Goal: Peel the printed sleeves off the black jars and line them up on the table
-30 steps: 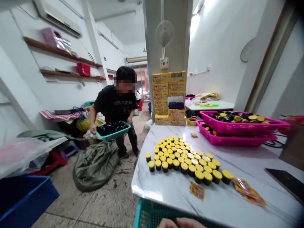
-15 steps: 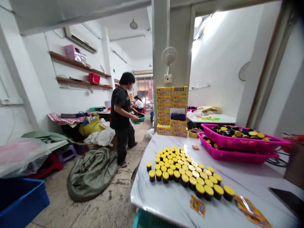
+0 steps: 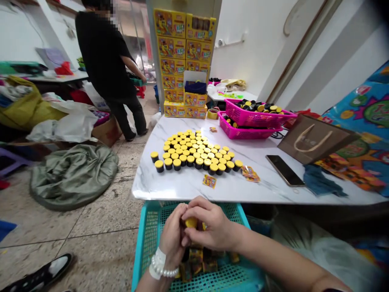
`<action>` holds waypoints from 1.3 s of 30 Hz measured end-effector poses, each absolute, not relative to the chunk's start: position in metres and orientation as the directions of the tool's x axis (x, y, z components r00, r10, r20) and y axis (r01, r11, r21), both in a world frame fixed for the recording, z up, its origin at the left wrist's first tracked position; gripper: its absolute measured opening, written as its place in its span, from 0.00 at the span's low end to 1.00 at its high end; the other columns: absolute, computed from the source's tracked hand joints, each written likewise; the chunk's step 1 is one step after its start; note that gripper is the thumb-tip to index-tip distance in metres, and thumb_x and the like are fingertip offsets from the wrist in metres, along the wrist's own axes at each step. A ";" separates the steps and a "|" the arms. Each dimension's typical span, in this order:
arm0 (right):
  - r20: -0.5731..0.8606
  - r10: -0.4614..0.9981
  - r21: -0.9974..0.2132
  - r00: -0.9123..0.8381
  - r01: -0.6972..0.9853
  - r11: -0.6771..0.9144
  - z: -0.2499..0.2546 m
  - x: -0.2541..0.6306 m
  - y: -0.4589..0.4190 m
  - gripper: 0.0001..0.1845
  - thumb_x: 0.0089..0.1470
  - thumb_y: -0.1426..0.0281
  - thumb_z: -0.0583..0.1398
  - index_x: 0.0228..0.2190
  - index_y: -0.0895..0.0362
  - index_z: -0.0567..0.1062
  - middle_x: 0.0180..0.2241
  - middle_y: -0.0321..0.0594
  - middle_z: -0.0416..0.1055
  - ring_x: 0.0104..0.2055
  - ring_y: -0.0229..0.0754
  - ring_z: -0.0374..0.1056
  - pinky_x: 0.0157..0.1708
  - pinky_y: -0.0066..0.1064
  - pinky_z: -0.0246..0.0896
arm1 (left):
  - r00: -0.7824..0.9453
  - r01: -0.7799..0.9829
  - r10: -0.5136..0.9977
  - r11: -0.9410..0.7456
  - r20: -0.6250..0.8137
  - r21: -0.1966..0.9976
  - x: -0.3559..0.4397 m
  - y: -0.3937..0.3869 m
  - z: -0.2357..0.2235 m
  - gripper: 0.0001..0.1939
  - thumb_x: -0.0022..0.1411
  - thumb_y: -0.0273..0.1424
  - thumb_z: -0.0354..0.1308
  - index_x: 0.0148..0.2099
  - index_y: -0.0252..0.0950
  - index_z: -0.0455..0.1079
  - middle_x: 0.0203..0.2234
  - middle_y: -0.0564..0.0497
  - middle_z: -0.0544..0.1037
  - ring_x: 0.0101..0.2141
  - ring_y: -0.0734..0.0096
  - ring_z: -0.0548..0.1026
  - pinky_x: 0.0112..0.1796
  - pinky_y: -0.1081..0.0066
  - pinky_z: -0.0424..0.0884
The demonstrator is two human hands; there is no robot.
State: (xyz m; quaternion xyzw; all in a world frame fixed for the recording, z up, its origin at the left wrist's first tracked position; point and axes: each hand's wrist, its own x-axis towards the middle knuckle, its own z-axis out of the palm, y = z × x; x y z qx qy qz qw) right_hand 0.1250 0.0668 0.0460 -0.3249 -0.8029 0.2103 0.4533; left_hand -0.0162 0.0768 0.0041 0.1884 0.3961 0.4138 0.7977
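Observation:
Above the teal basket, my left hand and my right hand meet around a small yellow-lidded jar. The fingers of both hands are closed on it, and they hide most of its body. A white band and a pearl bracelet circle my left wrist. Below my hands, several small printed packets lie in the basket, partly covered by the hands. Many black jars with yellow lids stand grouped on the marble-patterned table.
Near the table's front lie a printed packet, a packet pile and a phone. Stacked pink baskets hold more jars. Yellow boxes are piled behind. A brown paper bag is at right; a person in black stands left.
The view has tilted down and turned right. My hands, the jar between them and the teal basket's contents have come into sight. The person at left now faces further away.

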 end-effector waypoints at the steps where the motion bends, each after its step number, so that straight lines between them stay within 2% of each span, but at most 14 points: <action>1: 0.609 0.705 -0.608 -0.364 0.357 0.709 0.047 0.127 0.072 0.15 0.50 0.77 0.62 0.42 0.58 0.77 0.38 0.44 0.70 0.38 0.39 0.71 0.37 0.28 0.72 | 0.361 -0.497 0.789 0.614 -0.498 0.613 -0.018 0.079 0.003 0.17 0.62 0.45 0.57 0.33 0.37 0.63 0.14 0.61 0.64 0.09 0.84 0.56 0.11 0.81 0.47; 5: 0.625 0.745 -0.513 -0.233 0.596 0.617 0.046 0.138 0.112 0.12 0.55 0.72 0.61 0.42 0.58 0.78 0.38 0.45 0.72 0.37 0.39 0.72 0.37 0.30 0.72 | 0.398 -0.476 0.750 0.661 -0.529 0.580 -0.023 0.082 -0.005 0.18 0.66 0.45 0.51 0.41 0.34 0.68 0.15 0.56 0.71 0.08 0.82 0.57 0.11 0.81 0.49; 9: 0.533 0.811 -0.319 -0.242 0.830 0.457 0.039 0.151 0.150 0.17 0.57 0.68 0.62 0.48 0.56 0.77 0.42 0.45 0.75 0.36 0.40 0.73 0.34 0.29 0.71 | 0.399 -0.411 0.743 0.669 -0.537 0.620 -0.022 0.071 -0.013 0.21 0.57 0.46 0.62 0.43 0.33 0.70 0.17 0.56 0.71 0.11 0.84 0.58 0.11 0.82 0.48; 12: 0.642 0.744 -0.233 -0.183 0.879 0.417 0.036 0.166 0.153 0.19 0.60 0.64 0.61 0.51 0.54 0.76 0.43 0.44 0.75 0.38 0.40 0.73 0.37 0.29 0.70 | 0.401 -0.372 0.749 0.659 -0.528 0.653 -0.023 0.061 -0.020 0.24 0.51 0.48 0.67 0.39 0.34 0.70 0.16 0.58 0.70 0.11 0.85 0.56 0.12 0.83 0.46; 14: 0.723 0.683 -0.174 -0.106 0.928 0.329 0.036 0.180 0.147 0.16 0.61 0.64 0.60 0.48 0.54 0.78 0.41 0.45 0.75 0.40 0.43 0.71 0.39 0.33 0.69 | 0.370 -0.381 0.755 0.655 -0.541 0.653 -0.025 0.058 -0.025 0.25 0.49 0.49 0.68 0.37 0.34 0.70 0.16 0.59 0.69 0.11 0.86 0.55 0.12 0.83 0.46; 17: 0.724 0.686 -0.072 -0.075 0.980 0.183 0.034 0.198 0.140 0.09 0.58 0.66 0.62 0.38 0.54 0.81 0.38 0.46 0.74 0.41 0.49 0.67 0.40 0.40 0.66 | 0.338 -0.389 0.756 0.655 -0.561 0.648 -0.025 0.057 -0.033 0.25 0.48 0.49 0.69 0.36 0.35 0.69 0.15 0.60 0.68 0.11 0.87 0.54 0.13 0.83 0.45; 22: 0.672 0.724 -0.011 -0.155 0.976 0.220 0.029 0.203 0.143 0.03 0.56 0.68 0.63 0.31 0.53 0.78 0.45 0.44 0.74 0.45 0.51 0.63 0.46 0.44 0.61 | 0.342 -0.287 0.773 0.627 -0.535 0.724 -0.020 0.054 -0.031 0.24 0.52 0.51 0.65 0.37 0.35 0.69 0.16 0.59 0.68 0.12 0.85 0.54 0.13 0.81 0.44; 25: 0.654 0.739 -0.028 -0.161 0.971 0.236 0.027 0.202 0.149 0.05 0.58 0.68 0.61 0.31 0.54 0.77 0.43 0.44 0.75 0.45 0.51 0.63 0.46 0.44 0.59 | 0.272 -0.119 0.889 0.412 -0.369 0.904 -0.019 0.063 -0.007 0.19 0.58 0.46 0.62 0.36 0.34 0.70 0.17 0.57 0.68 0.16 0.81 0.60 0.16 0.80 0.51; 27: 0.641 0.750 -0.037 -0.161 0.970 0.240 0.026 0.202 0.150 0.05 0.58 0.68 0.61 0.31 0.54 0.76 0.41 0.44 0.75 0.44 0.51 0.63 0.46 0.44 0.58 | 0.201 0.077 0.974 0.089 -0.103 0.993 -0.016 0.083 0.013 0.14 0.60 0.41 0.61 0.39 0.34 0.72 0.21 0.54 0.71 0.22 0.76 0.67 0.23 0.76 0.62; 29: 0.634 0.757 -0.028 -0.158 0.974 0.226 0.024 0.202 0.149 0.04 0.58 0.68 0.61 0.32 0.54 0.76 0.41 0.45 0.75 0.44 0.51 0.63 0.46 0.44 0.58 | 0.112 0.306 0.975 -0.220 0.194 0.926 -0.011 0.112 0.028 0.14 0.60 0.37 0.61 0.44 0.33 0.71 0.27 0.51 0.74 0.25 0.72 0.69 0.29 0.70 0.67; 31: 0.640 0.755 -0.018 -0.145 0.979 0.203 0.023 0.202 0.146 0.04 0.58 0.68 0.60 0.33 0.55 0.75 0.42 0.46 0.75 0.44 0.52 0.62 0.46 0.44 0.57 | 0.113 0.488 0.905 -0.411 0.410 0.770 -0.003 0.144 0.031 0.21 0.56 0.35 0.64 0.50 0.31 0.69 0.37 0.44 0.76 0.30 0.67 0.71 0.36 0.64 0.70; 33: 0.649 0.750 -0.020 -0.130 0.982 0.187 0.021 0.202 0.142 0.04 0.58 0.69 0.60 0.32 0.55 0.74 0.43 0.46 0.75 0.44 0.53 0.62 0.46 0.44 0.56 | 0.223 0.566 0.835 -0.532 0.504 0.630 0.007 0.166 0.023 0.22 0.55 0.33 0.66 0.50 0.30 0.69 0.42 0.39 0.76 0.39 0.58 0.73 0.44 0.58 0.70; 35: 0.648 0.752 -0.032 -0.120 0.982 0.184 0.020 0.203 0.139 0.03 0.58 0.70 0.59 0.33 0.55 0.74 0.42 0.46 0.75 0.44 0.53 0.62 0.45 0.44 0.56 | 0.304 0.590 0.791 -0.593 0.530 0.548 0.017 0.171 0.012 0.15 0.57 0.31 0.64 0.46 0.31 0.70 0.39 0.41 0.77 0.42 0.56 0.72 0.46 0.56 0.69; 39: 0.618 0.777 -0.043 -0.121 0.981 0.188 0.019 0.206 0.140 0.07 0.55 0.71 0.61 0.38 0.55 0.73 0.46 0.47 0.74 0.47 0.54 0.62 0.46 0.44 0.55 | 0.371 0.519 0.765 -0.641 0.526 0.566 0.029 0.135 -0.001 0.12 0.60 0.29 0.61 0.46 0.34 0.69 0.38 0.43 0.77 0.41 0.55 0.73 0.44 0.58 0.70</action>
